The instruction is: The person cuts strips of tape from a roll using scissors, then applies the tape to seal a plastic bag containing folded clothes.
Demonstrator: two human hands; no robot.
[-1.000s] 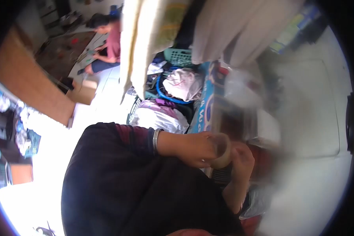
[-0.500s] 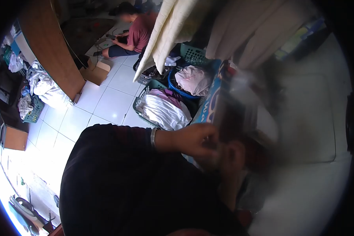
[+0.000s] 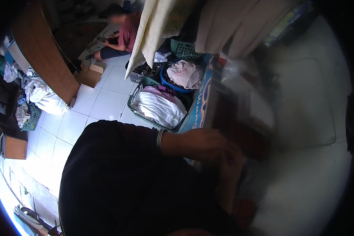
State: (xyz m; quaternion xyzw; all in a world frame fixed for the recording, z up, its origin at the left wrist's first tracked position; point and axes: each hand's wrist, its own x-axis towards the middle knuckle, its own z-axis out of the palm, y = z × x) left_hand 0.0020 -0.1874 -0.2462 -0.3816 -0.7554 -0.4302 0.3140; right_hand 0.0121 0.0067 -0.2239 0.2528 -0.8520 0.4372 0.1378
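My left hand (image 3: 208, 143), with bangles (image 3: 159, 138) at the wrist and a dark sleeve (image 3: 118, 157) behind it, reaches across from the left. Its fingers are curled in against my right hand (image 3: 233, 159), whose forearm rises from the bottom. Both hands look closed and touch each other, but shadow and blur hide whatever is between the fingers. Just beyond them, on the right, lie a blurred dark red-brown item (image 3: 244, 135) and some pale, box-like shapes (image 3: 259, 106).
Green baskets of laundry (image 3: 159, 108) and a blue tub (image 3: 177, 86) stand on white tiles. Cloths (image 3: 147, 35) hang above. A seated person (image 3: 128, 35) holds a small dark object. A brown panel (image 3: 47, 51) leans at left, near an open cardboard box (image 3: 90, 74).
The view has shifted slightly, so the baskets and seated person appear farther left. My left hand has moved right and over my right hand, and the two now overlap more.
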